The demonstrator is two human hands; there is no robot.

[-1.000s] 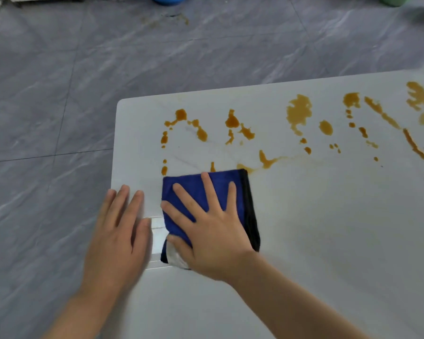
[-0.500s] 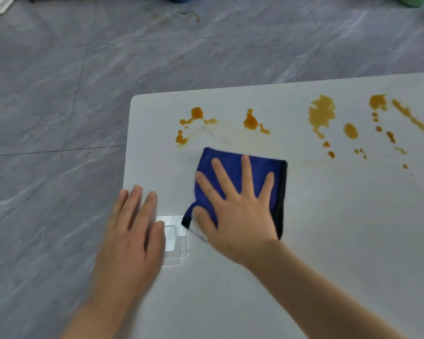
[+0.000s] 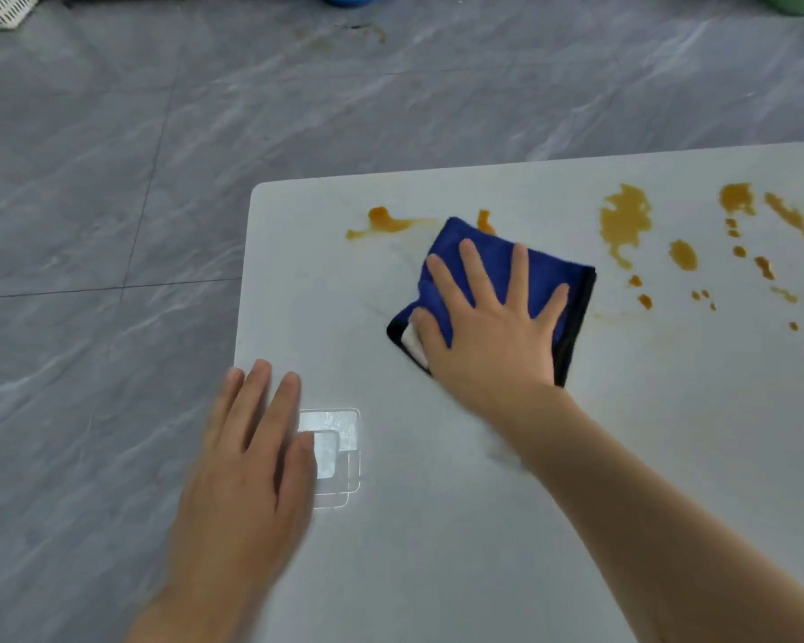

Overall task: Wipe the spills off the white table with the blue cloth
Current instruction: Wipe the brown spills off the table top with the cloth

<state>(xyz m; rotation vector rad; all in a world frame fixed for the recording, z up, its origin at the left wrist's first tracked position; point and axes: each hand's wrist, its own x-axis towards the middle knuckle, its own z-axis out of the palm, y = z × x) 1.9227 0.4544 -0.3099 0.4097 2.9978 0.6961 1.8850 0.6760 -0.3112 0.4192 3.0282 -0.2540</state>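
From the head view I saw my right hand (image 3: pixel 493 324) lying flat on the blue cloth (image 3: pixel 548 276), fingers spread and straight, pressing it to the white table (image 3: pixel 576 457) rather than gripping it. The cloth, folded with a dark edge showing along its right side, lay toward the far left part of the table, its far corner touching a small orange spot (image 3: pixel 485 221). Just left of the cloth a smeared orange streak (image 3: pixel 386 222) ran along near the far edge. To the right of the cloth, well apart from it, sat the larger orange blotch (image 3: pixel 623 220) and a scatter of drops and streaks (image 3: pixel 734 252) reaching toward the right border of the view. My left hand (image 3: pixel 247 475) rested relaxed and flat near the table's left edge, nearer to me than the cloth, fingers together, holding nothing; beside it was what looked like a clear square patch (image 3: pixel 337 452), though blur made it hard to tell what it was. I judged the job only partly done: the surface nearer me than the cloth looked free of orange, with faint traces at most, while the streak to the left and all the spills to the right were left to wipe
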